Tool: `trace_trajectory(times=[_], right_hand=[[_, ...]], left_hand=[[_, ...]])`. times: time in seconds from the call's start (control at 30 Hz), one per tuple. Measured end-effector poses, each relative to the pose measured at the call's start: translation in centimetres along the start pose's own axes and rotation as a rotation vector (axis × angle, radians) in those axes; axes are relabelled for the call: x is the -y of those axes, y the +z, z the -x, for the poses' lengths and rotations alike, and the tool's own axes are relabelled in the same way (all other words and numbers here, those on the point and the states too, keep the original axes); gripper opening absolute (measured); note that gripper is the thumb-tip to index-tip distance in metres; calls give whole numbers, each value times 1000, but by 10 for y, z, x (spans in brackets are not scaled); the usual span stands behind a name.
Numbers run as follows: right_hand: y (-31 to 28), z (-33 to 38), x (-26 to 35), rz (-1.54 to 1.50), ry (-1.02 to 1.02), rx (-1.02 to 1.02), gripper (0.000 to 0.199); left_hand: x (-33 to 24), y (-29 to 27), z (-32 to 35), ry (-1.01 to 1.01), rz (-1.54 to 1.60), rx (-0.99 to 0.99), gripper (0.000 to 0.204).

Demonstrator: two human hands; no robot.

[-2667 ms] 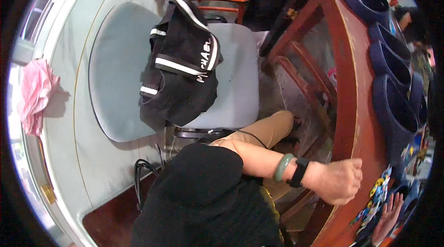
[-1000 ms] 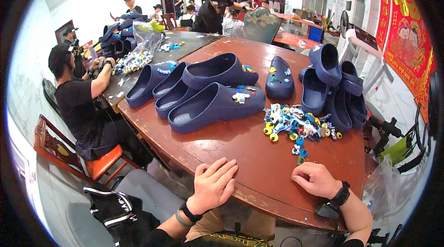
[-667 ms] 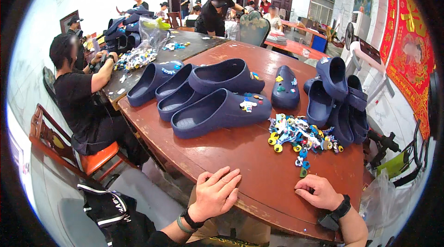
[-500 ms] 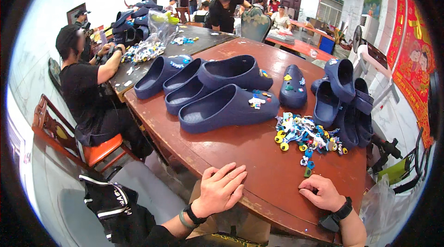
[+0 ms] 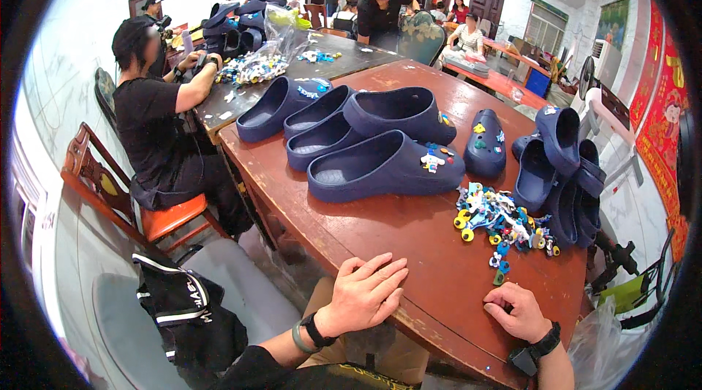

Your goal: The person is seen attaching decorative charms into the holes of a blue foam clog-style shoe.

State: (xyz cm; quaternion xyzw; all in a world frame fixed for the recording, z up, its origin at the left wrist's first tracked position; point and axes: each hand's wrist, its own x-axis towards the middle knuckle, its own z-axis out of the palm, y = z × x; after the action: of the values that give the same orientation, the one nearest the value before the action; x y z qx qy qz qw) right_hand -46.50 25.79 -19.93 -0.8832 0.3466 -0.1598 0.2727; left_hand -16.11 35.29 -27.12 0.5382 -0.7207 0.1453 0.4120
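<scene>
My left hand (image 5: pixel 368 293) lies flat at the near edge of the red-brown table (image 5: pixel 428 244), fingers stretched out and nothing in it. Farther right, my right hand (image 5: pixel 521 311) rests on the tabletop with its fingers loosely curled in and the thumb against them; no object shows in it. Just beyond it is a heap of small colourful shoe charms (image 5: pixel 504 218), with a few strung out toward my fingers. Several navy clogs stand past the hands. The nearest clog (image 5: pixel 384 167) carries a white figure charm, and a single clog (image 5: pixel 485 143) bears several charms.
More navy clogs (image 5: pixel 559 141) are stacked at the table's right. On the adjoining dark table (image 5: pixel 351 46) lie another charm pile (image 5: pixel 252 68) and a clog heap. A co-worker (image 5: pixel 153 119) sits there at left. A grey chair (image 5: pixel 248 280) with a black garment stands near my left arm.
My view has turned slightly left, so the table and clogs appear farther right. Both hands keep the same pose on the table.
</scene>
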Motion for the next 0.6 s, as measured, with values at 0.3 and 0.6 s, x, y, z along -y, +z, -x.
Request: trace_trajectory(times=[0.3, 0.6], right_hand=[[2, 3, 2, -2, -23, -8, 11], [1, -1, -11, -31, -96, -11, 12]], left_hand=[[-1, -3, 1, 14, 1, 9, 29], [-3, -4, -3, -10, -48, 66, 31]])
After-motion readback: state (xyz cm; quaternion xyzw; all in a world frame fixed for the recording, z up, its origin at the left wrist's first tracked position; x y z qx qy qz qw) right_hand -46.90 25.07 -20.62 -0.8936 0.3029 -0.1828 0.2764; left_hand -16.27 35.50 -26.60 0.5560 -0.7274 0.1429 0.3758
